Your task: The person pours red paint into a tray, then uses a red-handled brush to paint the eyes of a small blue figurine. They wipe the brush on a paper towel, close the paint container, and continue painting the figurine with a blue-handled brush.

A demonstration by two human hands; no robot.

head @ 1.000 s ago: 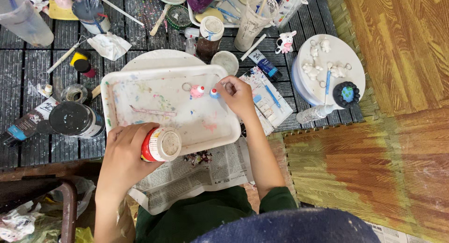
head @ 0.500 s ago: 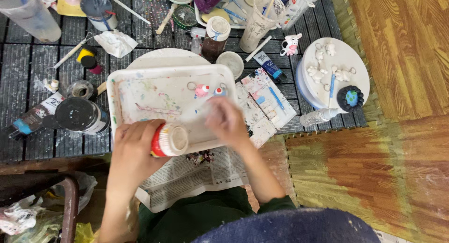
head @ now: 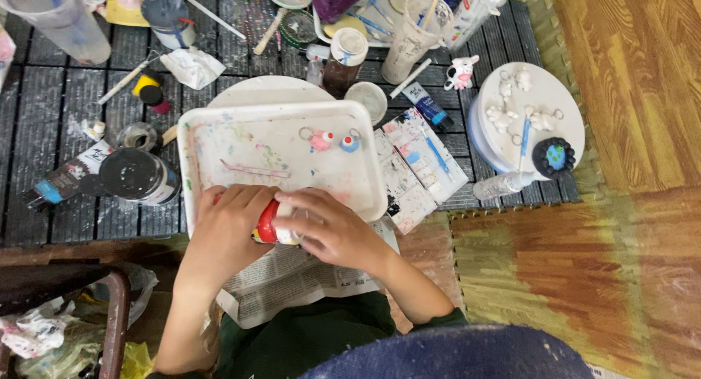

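Paint bottle (head: 272,224), red with a white cap end, sits at the near edge of the white tray (head: 201,142), over the newspaper (head: 292,277). Left hand (head: 230,229) is wrapped tight around the body; right hand (head: 332,229) is closed over the cap end, fingers curled on it. Reads as the cap-working step, one hand bracing while the other turns. Two small painted keyring figures (head: 332,139) lie further up the tray, clear of both hands. Any next move calls for a steady brace and the bottle kept level, so nothing spills onto the paper.
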